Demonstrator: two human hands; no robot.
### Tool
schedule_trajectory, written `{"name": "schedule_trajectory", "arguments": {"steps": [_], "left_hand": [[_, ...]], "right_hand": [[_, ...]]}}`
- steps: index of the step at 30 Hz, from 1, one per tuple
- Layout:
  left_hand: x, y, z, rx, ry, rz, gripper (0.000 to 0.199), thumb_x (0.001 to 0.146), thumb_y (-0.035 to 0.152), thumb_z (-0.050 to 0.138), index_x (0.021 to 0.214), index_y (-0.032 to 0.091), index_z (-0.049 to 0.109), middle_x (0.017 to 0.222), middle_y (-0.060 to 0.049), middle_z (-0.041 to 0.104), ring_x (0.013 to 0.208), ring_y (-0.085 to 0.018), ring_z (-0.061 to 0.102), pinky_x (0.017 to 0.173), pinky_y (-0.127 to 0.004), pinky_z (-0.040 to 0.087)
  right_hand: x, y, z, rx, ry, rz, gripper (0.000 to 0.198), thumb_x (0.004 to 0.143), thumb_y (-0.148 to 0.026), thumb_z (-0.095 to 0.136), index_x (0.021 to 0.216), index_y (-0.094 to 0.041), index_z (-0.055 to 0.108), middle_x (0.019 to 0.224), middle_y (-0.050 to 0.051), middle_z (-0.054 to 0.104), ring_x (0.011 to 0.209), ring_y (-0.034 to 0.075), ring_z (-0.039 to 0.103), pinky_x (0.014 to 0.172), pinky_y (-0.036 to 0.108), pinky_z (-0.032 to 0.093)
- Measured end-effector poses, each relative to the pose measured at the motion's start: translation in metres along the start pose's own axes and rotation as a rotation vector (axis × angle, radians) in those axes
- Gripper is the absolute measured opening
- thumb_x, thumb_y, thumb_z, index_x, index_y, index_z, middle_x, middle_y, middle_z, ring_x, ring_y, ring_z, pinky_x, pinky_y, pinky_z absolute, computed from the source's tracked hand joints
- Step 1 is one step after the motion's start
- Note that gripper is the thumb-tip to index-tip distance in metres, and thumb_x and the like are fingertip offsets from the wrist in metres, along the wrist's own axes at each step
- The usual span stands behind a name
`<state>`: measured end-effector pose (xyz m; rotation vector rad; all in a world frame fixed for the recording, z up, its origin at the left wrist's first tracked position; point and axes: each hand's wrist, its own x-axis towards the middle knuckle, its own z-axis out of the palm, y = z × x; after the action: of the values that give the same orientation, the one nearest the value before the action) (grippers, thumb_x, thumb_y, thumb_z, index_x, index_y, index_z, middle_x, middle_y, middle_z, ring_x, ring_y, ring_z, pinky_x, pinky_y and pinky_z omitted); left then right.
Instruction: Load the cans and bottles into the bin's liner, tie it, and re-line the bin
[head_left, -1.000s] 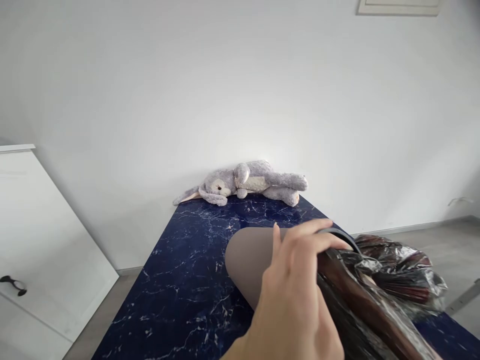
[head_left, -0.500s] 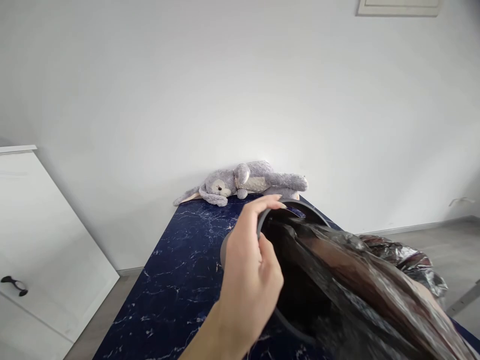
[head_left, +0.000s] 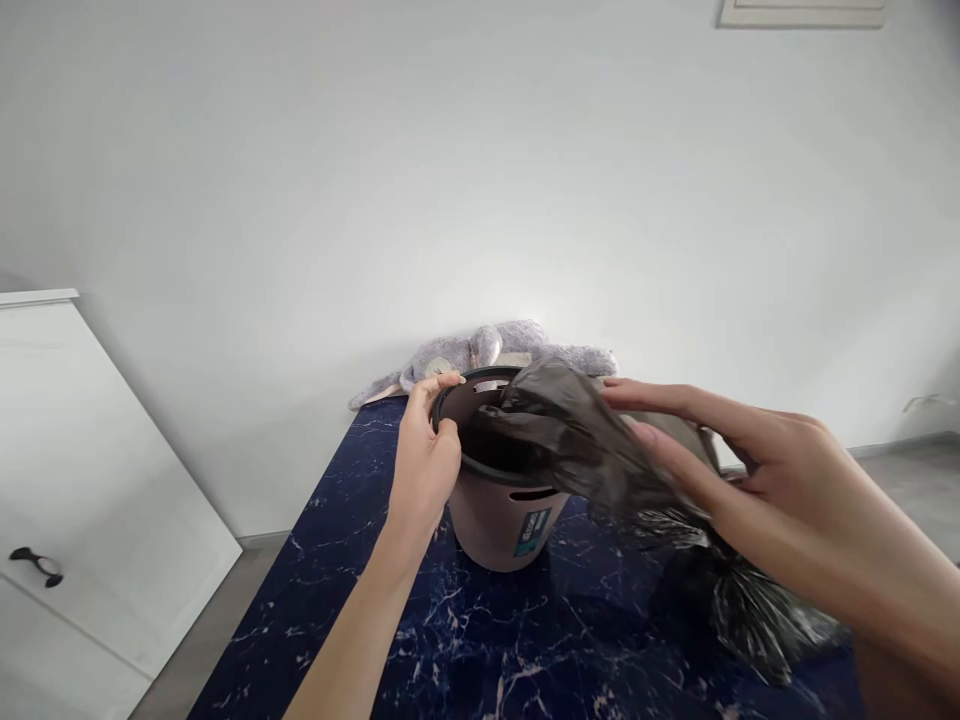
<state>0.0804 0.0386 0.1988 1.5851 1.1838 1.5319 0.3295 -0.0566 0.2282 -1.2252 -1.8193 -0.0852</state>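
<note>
A pinkish-brown trash bin with a dark rim and a teal label stands on the table. The fingers of my left hand are closed over the left side of its rim, thumb on the inside. My right hand reaches in from the right and pinches a thin black trash bag at the bin's right side. Part of the bag hangs inside the bin. More crumpled black plastic lies on the table below my right hand; whether it joins the same bag I cannot tell.
The table has a dark blue marbled top. A grey plush bunny lies at its far end against the white wall, partly hidden behind the bin. A white cabinet with a dark handle stands to the left.
The bin has gone from tipped towards me to upright, farther left. My right hand, earlier covered by the bag with its arm, is now outside it, holding the plastic near the rim.
</note>
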Motion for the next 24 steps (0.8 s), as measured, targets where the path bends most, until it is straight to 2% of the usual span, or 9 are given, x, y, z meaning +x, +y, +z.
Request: {"name": "schedule_trajectory", "arguments": {"steps": [5, 9, 11, 13, 15, 17, 19, 22, 24], "left_hand": [[0.006, -0.013, 0.003, 0.039, -0.048, -0.042, 0.043, 0.094, 0.008, 0.044, 0.128, 0.029, 0.062, 0.149, -0.007, 0.062, 0.142, -0.028, 0.057, 0.117, -0.051, 0.051], [0.003, -0.008, 0.003, 0.144, -0.094, -0.049, 0.042, 0.101, 0.018, 0.045, 0.140, 0.030, 0.054, 0.159, -0.011, 0.053, 0.147, -0.032, 0.053, 0.113, -0.053, 0.053], [-0.002, -0.001, 0.004, 0.222, -0.061, 0.090, 0.042, 0.103, 0.021, 0.047, 0.145, 0.029, 0.050, 0.168, -0.011, 0.042, 0.158, -0.032, 0.039, 0.122, -0.056, 0.045], [-0.009, 0.008, 0.006, 0.306, 0.013, 0.341, 0.045, 0.103, 0.017, 0.045, 0.146, 0.031, 0.048, 0.173, -0.008, 0.036, 0.165, -0.029, 0.027, 0.131, -0.057, 0.033], [-0.016, 0.018, 0.007, 0.406, 0.060, 0.611, 0.053, 0.100, 0.007, 0.041, 0.146, 0.033, 0.049, 0.171, -0.005, 0.041, 0.166, -0.025, 0.022, 0.134, -0.057, 0.026], [-0.020, 0.025, 0.006, 0.517, 0.033, 0.817, 0.060, 0.096, -0.001, 0.040, 0.143, 0.034, 0.053, 0.158, -0.003, 0.057, 0.164, -0.023, 0.028, 0.135, -0.059, 0.022], [-0.021, 0.030, 0.003, 0.602, -0.033, 0.914, 0.058, 0.093, -0.004, 0.043, 0.132, 0.035, 0.063, 0.132, 0.000, 0.075, 0.153, -0.023, 0.043, 0.136, -0.062, 0.017], [-0.017, 0.034, -0.009, 0.641, -0.164, 0.908, 0.041, 0.094, 0.001, 0.048, 0.096, 0.033, 0.073, 0.093, 0.003, 0.080, 0.121, -0.024, 0.065, 0.133, -0.061, 0.027], [-0.014, 0.039, -0.021, 0.655, -0.286, 0.863, 0.037, 0.095, 0.006, 0.049, 0.083, 0.031, 0.072, 0.082, 0.003, 0.077, 0.103, -0.024, 0.069, 0.125, -0.056, 0.040]], "right_hand": [[-0.010, -0.012, 0.002, -0.047, -0.102, -0.142, 0.031, 0.108, -0.052, 0.055, 0.130, -0.040, 0.074, 0.131, -0.001, 0.078, 0.132, 0.030, 0.069, 0.095, 0.042, 0.066], [-0.018, -0.010, 0.007, -0.135, -0.112, -0.242, 0.033, 0.107, -0.049, 0.059, 0.138, -0.037, 0.067, 0.131, 0.002, 0.077, 0.127, 0.031, 0.070, 0.104, 0.050, 0.061], [-0.017, -0.007, 0.012, -0.166, -0.137, -0.253, 0.034, 0.108, -0.044, 0.060, 0.140, -0.036, 0.064, 0.137, 0.004, 0.073, 0.124, 0.032, 0.069, 0.105, 0.053, 0.057], [-0.015, -0.006, 0.018, -0.181, -0.169, -0.246, 0.032, 0.108, -0.040, 0.060, 0.140, -0.035, 0.062, 0.138, 0.006, 0.070, 0.121, 0.032, 0.068, 0.103, 0.053, 0.055], [-0.011, -0.007, 0.023, -0.169, -0.174, -0.236, 0.026, 0.108, -0.035, 0.060, 0.135, -0.033, 0.062, 0.132, 0.006, 0.070, 0.115, 0.030, 0.068, 0.097, 0.050, 0.055], [-0.008, -0.009, 0.026, -0.134, -0.150, -0.225, 0.019, 0.108, -0.032, 0.061, 0.127, -0.030, 0.062, 0.124, 0.006, 0.069, 0.107, 0.028, 0.068, 0.089, 0.044, 0.055], [-0.005, -0.011, 0.027, -0.106, -0.139, -0.221, 0.009, 0.107, -0.029, 0.061, 0.116, -0.027, 0.063, 0.116, 0.005, 0.069, 0.098, 0.025, 0.068, 0.081, 0.040, 0.053], [-0.002, -0.013, 0.027, -0.092, -0.187, -0.211, 0.007, 0.106, -0.023, 0.063, 0.100, -0.025, 0.061, 0.103, 0.003, 0.068, 0.086, 0.021, 0.066, 0.075, 0.036, 0.049], [-0.001, -0.013, 0.027, -0.080, -0.270, -0.178, 0.011, 0.105, -0.023, 0.066, 0.095, -0.025, 0.060, 0.097, 0.001, 0.067, 0.080, 0.019, 0.064, 0.068, 0.033, 0.046]]}}
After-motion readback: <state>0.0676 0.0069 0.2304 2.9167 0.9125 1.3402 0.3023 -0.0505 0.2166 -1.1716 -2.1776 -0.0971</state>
